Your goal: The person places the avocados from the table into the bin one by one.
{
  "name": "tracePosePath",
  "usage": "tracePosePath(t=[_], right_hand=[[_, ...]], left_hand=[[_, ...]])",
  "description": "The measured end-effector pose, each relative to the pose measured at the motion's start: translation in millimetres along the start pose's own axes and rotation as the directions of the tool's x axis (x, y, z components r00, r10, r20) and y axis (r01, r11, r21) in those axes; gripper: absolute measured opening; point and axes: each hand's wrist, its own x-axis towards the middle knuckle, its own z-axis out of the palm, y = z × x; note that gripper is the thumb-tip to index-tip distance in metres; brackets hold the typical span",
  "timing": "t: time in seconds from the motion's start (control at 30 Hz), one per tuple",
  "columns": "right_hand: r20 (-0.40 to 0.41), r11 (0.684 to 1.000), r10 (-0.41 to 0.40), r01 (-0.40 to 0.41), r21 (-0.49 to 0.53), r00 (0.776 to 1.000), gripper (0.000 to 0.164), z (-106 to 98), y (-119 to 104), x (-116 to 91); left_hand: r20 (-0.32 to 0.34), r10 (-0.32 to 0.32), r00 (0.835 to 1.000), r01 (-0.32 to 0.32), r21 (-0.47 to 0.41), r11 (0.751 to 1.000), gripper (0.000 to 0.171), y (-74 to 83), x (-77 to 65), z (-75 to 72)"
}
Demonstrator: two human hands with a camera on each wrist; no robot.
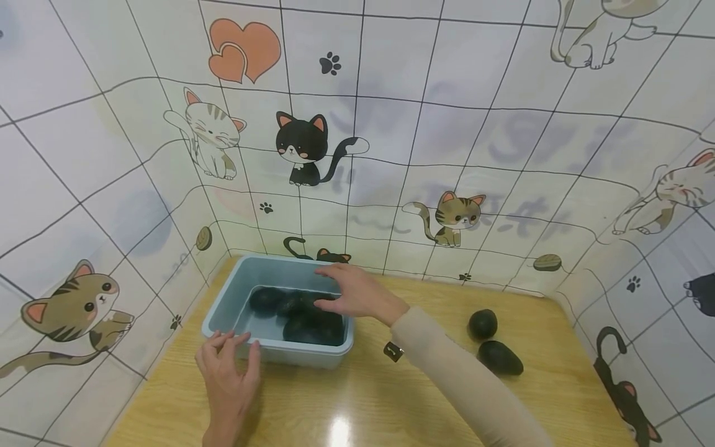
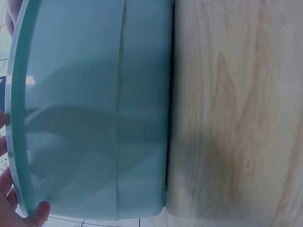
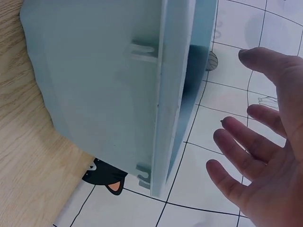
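Observation:
A light blue plastic bin stands on the wooden table, with several dark avocados inside, mostly bunched at its right end. My right hand hovers over that end, thumb and fingers spread, holding nothing; it hides part of the avocados. In the right wrist view its spread fingers show beyond the bin's rim. My left hand is at the bin's near left corner, fingertips right at the rim and thumb apart from them. The left wrist view has its thumb beside the outer wall.
Two more avocados, a rounder one and a longer one, lie close together on the table at the right. A cat-print tiled wall covering rises behind the table and on both sides, near the bin's back edge.

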Motion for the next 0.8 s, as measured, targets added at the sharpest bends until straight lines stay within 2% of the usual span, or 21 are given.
tracePosePath(t=[0.2, 0.37, 0.8], right_hand=[[-0.002, 1.0, -0.01, 0.01, 0.012, 1.0, 0.066, -1.4, 5.4, -2.9], [-0.021, 1.0, -0.007, 0.007, 0.027, 1.0, 0.066, 0.7, 18.6, -8.6], [-0.069, 0.973, 0.142, -0.126, 0.195, 0.988, 0.065, -1.7, 51.0, -32.8]], left_hand=[[0.009, -0.004, 1.0, 0.004, -0.002, 1.0, 0.022, 1.2, 0.4, -0.7], [0.003, 0.002, 1.0, -0.002, -0.004, 1.0, 0.022, 2.9, 0.6, -1.2], [0.029, -0.038, 0.999, 0.038, 0.0, 0.999, 0.021, 3.7, 0.3, -1.0]])
